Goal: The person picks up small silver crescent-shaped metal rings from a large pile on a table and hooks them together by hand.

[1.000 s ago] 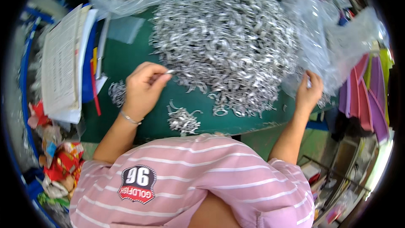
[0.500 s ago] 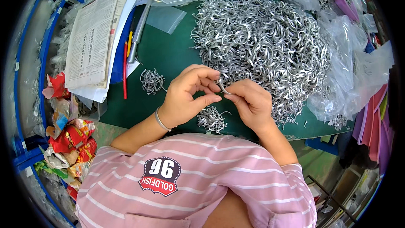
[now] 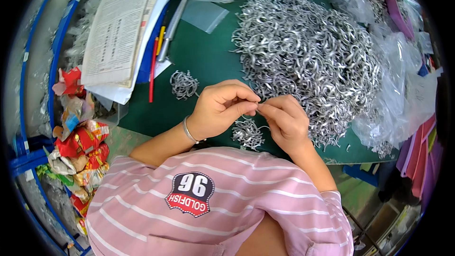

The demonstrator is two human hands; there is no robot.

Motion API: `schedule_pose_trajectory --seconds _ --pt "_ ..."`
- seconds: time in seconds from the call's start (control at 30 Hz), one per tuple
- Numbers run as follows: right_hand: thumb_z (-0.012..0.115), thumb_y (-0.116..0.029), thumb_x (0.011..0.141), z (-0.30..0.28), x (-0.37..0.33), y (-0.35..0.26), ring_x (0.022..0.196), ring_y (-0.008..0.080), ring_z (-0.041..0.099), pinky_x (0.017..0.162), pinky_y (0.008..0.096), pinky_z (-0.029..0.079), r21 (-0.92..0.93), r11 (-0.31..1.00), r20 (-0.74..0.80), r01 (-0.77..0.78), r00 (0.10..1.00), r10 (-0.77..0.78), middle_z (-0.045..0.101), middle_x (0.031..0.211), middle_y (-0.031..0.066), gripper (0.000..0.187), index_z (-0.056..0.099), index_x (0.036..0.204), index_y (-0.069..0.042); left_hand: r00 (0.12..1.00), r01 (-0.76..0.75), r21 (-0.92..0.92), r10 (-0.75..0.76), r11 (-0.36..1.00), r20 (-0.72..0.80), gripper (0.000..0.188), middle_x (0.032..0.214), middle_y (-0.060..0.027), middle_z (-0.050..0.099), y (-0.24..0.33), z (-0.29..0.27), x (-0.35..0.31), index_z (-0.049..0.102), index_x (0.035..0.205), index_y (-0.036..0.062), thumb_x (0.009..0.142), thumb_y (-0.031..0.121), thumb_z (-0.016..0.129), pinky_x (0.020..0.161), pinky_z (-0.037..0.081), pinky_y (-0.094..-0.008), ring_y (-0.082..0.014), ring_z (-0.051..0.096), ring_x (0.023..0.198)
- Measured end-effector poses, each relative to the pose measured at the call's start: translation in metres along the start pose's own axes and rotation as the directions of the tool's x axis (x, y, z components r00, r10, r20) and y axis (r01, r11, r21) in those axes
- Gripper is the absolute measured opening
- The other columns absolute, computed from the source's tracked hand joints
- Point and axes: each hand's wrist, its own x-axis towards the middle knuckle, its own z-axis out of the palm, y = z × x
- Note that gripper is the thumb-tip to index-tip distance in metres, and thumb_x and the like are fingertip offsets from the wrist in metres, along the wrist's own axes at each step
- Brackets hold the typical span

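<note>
- Slippage is the main worry: the piece pinched between the two hands is a thin silvery clip (image 3: 258,109), small enough to be almost hidden, and a slack pinch could drop it into the small cluster of clips (image 3: 247,133) lying right below, where it would be lost among the others.
- Snagging looks likely too (the parts are hooked and tangle readily); the right hand (image 3: 283,122) sits just beside the big heap of metal clips (image 3: 308,61), and a brush of the wrist could drag a clump off the green mat (image 3: 208,52) towards the table edge.
- Left hand (image 3: 222,108): fingers curled in tight, thumb pressed against forefinger at the tip, gripping one end of the clip.
- Right hand: fingers likewise closed, thumb and forefinger meeting the left hand's pinch, so both hands touch at the fingertips over the clip.
- The clip itself sits above the near edge of the mat, between the heap and a second small cluster (image 3: 184,84) further left.
- Whether one clip or two are held, I cannot tell.
</note>
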Motion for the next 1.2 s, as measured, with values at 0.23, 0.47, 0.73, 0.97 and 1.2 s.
schedule_pose_trajectory --seconds 0.23,0.47,0.73,0.97,1.2 --pt "0.070 0.009 0.073 0.011 -0.001 -0.003 0.071 0.0260 0.062 0.061 0.0327 0.050 0.065 0.995 -0.056 -0.073 0.995 0.077 0.064 0.085 0.0115 0.022 0.068 0.093 0.000 0.911 0.054 0.768 0.283 0.638 -0.299 0.009 0.087 -0.0082 0.065 0.027 -0.075 -0.008 0.067 0.088 -0.0015 0.081 -0.003 0.071 0.068 0.050 -0.0244 -0.0129 0.062 0.075" --pt "0.069 0.010 0.073 0.014 -0.004 0.003 0.072 0.0252 0.063 0.061 0.0310 0.051 0.080 0.994 -0.061 -0.078 0.995 0.083 0.064 0.085 0.0123 0.019 0.067 0.090 0.001 0.943 0.280 0.794 0.002 0.540 -0.334 0.012 0.080 -0.0098 0.064 0.020 -0.098 -0.025 0.067 0.088 0.0010 0.077 -0.002 0.071 0.063 0.051 -0.0310 -0.0234 0.063 0.069" --pt "0.070 0.009 0.074 0.021 -0.010 0.012 0.072 0.0258 0.064 0.062 0.0313 0.052 0.080 0.994 -0.080 -0.070 0.994 0.076 0.065 0.088 0.0125 0.021 0.068 0.092 0.000 0.977 -0.032 0.811 0.188 0.585 -0.098 0.011 0.083 -0.0082 0.060 -0.006 -0.051 0.026 0.065 0.090 0.0005 0.081 0.003 0.071 0.062 0.047 -0.0275 -0.0168 0.059 0.069" --pt "0.069 0.008 0.074 0.019 -0.011 0.012 0.072 0.0266 0.064 0.062 0.0323 0.053 0.091 0.992 -0.061 -0.090 0.994 0.096 0.064 0.088 0.0125 0.020 0.067 0.092 0.000 0.992 0.067 0.871 0.060 0.486 -0.110 0.013 0.081 -0.0152 0.061 -0.048 -0.040 0.070 0.061 0.083 -0.0013 0.082 0.010 0.068 0.068 0.050 -0.0390 -0.0312 0.063 0.076" --pt "0.068 0.008 0.075 0.019 -0.012 0.015 0.072 0.0265 0.065 0.062 0.0320 0.053 0.118 0.987 -0.065 -0.110 0.991 0.118 0.064 0.088 0.0125 0.020 0.067 0.094 0.000 0.949 0.313 0.721 -0.181 0.618 -0.256 0.012 0.070 -0.0088 0.065 -0.031 -0.048 0.048 0.059 0.080 -0.0009 0.082 0.008 0.067 0.061 0.052 -0.0299 -0.0184 0.067 0.069"
